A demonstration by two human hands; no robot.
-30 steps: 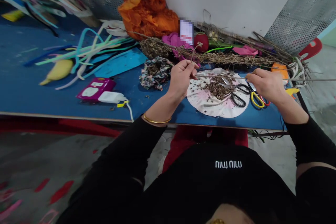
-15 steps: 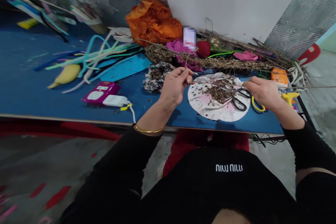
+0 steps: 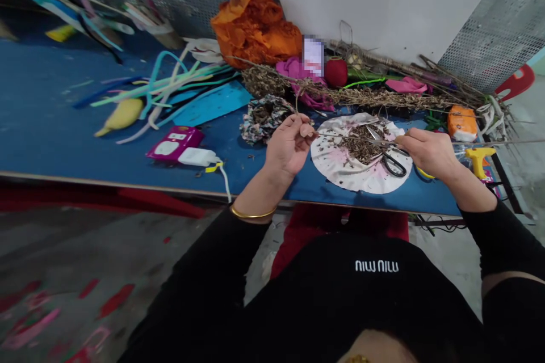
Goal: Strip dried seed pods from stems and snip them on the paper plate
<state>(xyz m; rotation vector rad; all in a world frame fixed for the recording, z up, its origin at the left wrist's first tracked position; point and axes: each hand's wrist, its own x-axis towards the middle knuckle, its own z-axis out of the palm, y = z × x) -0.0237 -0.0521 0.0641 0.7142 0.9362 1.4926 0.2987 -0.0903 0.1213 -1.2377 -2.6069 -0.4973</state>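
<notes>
A thin dry stem (image 3: 336,135) stretches level between my two hands, above a round white cloth (image 3: 340,173). My left hand (image 3: 288,146) pinches it near its left end between thumb and fingers, palm partly turned up. Further along, my right hand (image 3: 428,152) is closed over the same stem, whose tail runs out past the hand to the right. Beneath it on the cloth is a heap of dry brown plant bits (image 3: 360,150). Black-handled scissors (image 3: 394,164) lie over the heap, one handle partly hidden by my right hand.
Dried stalks (image 3: 374,97) lie along the back, beside crumpled orange paper (image 3: 255,34). A patterned fabric bundle (image 3: 259,122) sits left of the cloth. Further left are a purple power socket (image 3: 174,144) and a yellow banana-shaped object (image 3: 123,114). A yellow glue gun (image 3: 480,160) is at right.
The view has shifted, so the table's things appear further right. Both hands still hold the stem, and the scissors lie at a slightly different angle.
</notes>
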